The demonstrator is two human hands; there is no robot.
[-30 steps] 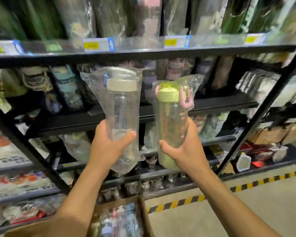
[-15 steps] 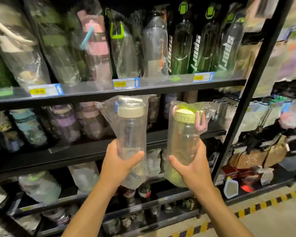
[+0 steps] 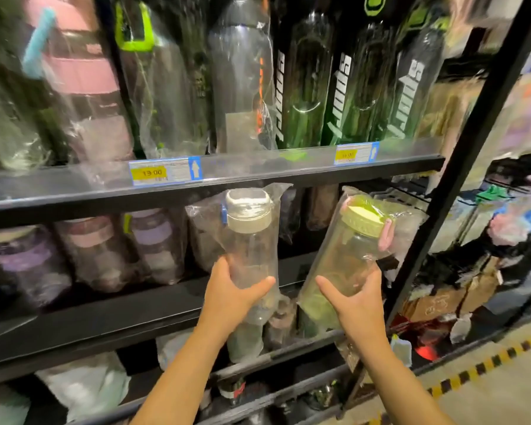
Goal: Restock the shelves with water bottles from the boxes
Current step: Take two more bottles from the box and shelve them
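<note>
My left hand (image 3: pixel 231 297) grips the lower body of a clear bottle with a cream lid (image 3: pixel 249 237), wrapped in a plastic bag and held upright in front of the middle shelf (image 3: pixel 135 314). My right hand (image 3: pixel 357 305) grips a clear bottle with a green lid and pink strap (image 3: pixel 351 256), also bagged, tilted to the right. Both bottles sit just below the upper shelf's front rail (image 3: pixel 258 176), at the gap on the middle shelf's right side.
Bagged purple and pink bottles (image 3: pixel 154 246) stand on the middle shelf to the left. Tall dark sports bottles (image 3: pixel 307 75) fill the upper shelf. A black upright post (image 3: pixel 460 167) runs diagonally at right. Yellow-black floor tape (image 3: pixel 485 368) lies at lower right.
The view has tilted up and closer to the shelves. Both hands have carried their bottles up and forward toward the middle shelf; the green-lid bottle now leans to the right.
</note>
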